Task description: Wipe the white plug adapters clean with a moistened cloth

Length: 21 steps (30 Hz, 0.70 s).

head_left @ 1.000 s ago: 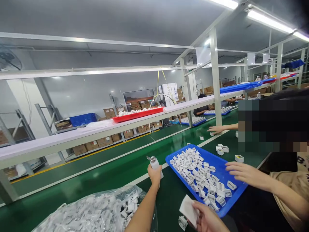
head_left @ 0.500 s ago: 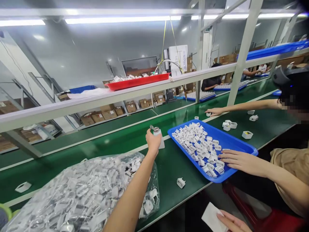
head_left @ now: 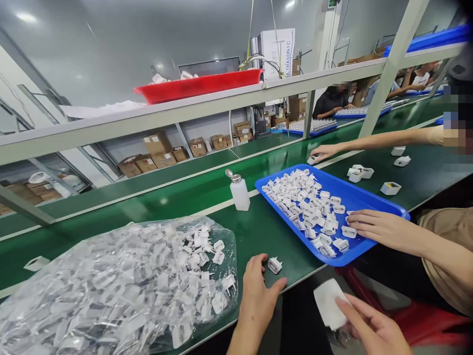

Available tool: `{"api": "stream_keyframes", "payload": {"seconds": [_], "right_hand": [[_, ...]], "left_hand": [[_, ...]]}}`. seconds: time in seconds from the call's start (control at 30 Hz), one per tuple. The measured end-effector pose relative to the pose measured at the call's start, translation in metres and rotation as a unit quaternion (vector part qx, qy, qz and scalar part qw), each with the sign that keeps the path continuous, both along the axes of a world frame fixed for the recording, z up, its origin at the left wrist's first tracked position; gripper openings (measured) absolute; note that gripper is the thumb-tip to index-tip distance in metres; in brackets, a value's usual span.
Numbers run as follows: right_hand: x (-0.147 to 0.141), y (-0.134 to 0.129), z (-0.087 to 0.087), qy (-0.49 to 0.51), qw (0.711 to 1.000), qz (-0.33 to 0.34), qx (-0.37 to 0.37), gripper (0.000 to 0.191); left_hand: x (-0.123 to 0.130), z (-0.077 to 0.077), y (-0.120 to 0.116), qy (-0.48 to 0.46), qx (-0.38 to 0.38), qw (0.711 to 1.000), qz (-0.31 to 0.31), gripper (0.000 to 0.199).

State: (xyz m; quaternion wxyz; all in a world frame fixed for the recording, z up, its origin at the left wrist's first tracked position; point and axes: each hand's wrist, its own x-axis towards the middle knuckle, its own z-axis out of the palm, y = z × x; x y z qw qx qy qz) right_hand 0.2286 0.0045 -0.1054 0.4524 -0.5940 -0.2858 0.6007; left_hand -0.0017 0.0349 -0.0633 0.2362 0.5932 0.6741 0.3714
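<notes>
My left hand (head_left: 260,286) is open, thumb and fingers apart, just in front of a single white plug housing (head_left: 274,265) lying on the green bench. My right hand (head_left: 373,320) pinches a square white wipe (head_left: 330,303) over the bench's front edge. A white pump bottle (head_left: 240,193) with a metal top, its lid flipped up, stands between the bag and the tray. To the left, a clear plastic bag (head_left: 121,281) full of white plug housings lies with its mouth toward my left hand.
A blue tray (head_left: 373,212) of white housings sits at right. A co-worker's hand (head_left: 384,229) touches it; the other hand (head_left: 325,152) holds a housing behind it. Several white shells (head_left: 390,188) lie beyond. A shelf rail (head_left: 207,111) carrying a red tray (head_left: 207,85) crosses above.
My left hand has let go of the pump bottle and come down toward me, beside the lone plug housing. The bottle stays standing. My right hand still holds the wipe, slightly raised.
</notes>
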Motion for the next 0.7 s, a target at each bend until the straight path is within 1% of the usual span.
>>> {"api": "stream_keyframes", "payload": {"seconds": [0.03, 0.07, 0.1, 0.13, 0.17, 0.2, 0.23, 0.27, 0.33, 0.37, 0.43, 0.5, 0.6, 0.7], "right_hand": [[-0.009, 0.005, 0.009, -0.101, 0.994, -0.019, 0.039, 0.050], [-0.019, 0.011, 0.015, -0.205, 0.973, -0.036, 0.097, 0.045], [-0.031, 0.016, 0.018, -0.287, 0.938, -0.036, 0.190, 0.039], [-0.043, 0.020, 0.018, -0.338, 0.899, -0.020, 0.278, 0.037], [-0.054, 0.025, 0.016, -0.360, 0.865, 0.019, 0.348, 0.038], [-0.065, 0.028, 0.012, -0.358, 0.842, 0.058, 0.399, 0.040], [-0.074, 0.032, 0.008, -0.346, 0.831, 0.095, 0.425, 0.042], [-0.081, 0.035, 0.004, -0.330, 0.829, 0.126, 0.434, 0.044], [-0.089, 0.039, 0.001, -0.305, 0.839, 0.161, 0.422, 0.047], [-0.090, 0.041, 0.002, -0.298, 0.845, 0.171, 0.409, 0.048], [-0.089, 0.046, 0.010, -0.279, 0.861, 0.196, 0.378, 0.048], [-0.087, 0.052, 0.023, -0.265, 0.870, 0.217, 0.355, 0.047], [-0.085, 0.063, 0.040, -0.269, 0.872, 0.226, 0.340, 0.042], [-0.085, 0.073, 0.047, -0.296, 0.867, 0.218, 0.336, 0.037]], "left_hand": [[0.001, 0.000, 0.004, 0.005, 0.010, 1.000, -0.015, 0.039], [0.001, 0.001, 0.007, 0.011, 0.023, 0.999, -0.030, 0.032], [0.002, 0.002, 0.010, 0.018, 0.035, 0.998, -0.044, 0.028], [0.002, 0.002, 0.012, 0.023, 0.043, 0.997, -0.056, 0.028], [0.002, 0.002, 0.014, 0.027, 0.049, 0.996, -0.069, 0.031], [0.002, 0.003, 0.016, 0.029, 0.055, 0.995, -0.081, 0.034], [0.002, 0.003, 0.016, 0.032, 0.061, 0.993, -0.094, 0.037], [0.002, 0.003, 0.017, 0.035, 0.069, 0.991, -0.105, 0.039], [0.002, 0.002, 0.017, 0.048, 0.090, 0.988, -0.118, 0.040], [0.002, 0.001, 0.017, 0.055, 0.102, 0.986, -0.117, 0.039], [0.002, -0.005, 0.018, 0.070, 0.125, 0.983, -0.110, 0.039], [0.000, -0.014, 0.020, 0.086, 0.152, 0.979, -0.106, 0.039], [-0.004, -0.028, 0.024, 0.116, 0.207, 0.964, -0.119, 0.041], [-0.004, -0.036, 0.027, 0.143, 0.259, 0.948, -0.116, 0.045]]}}
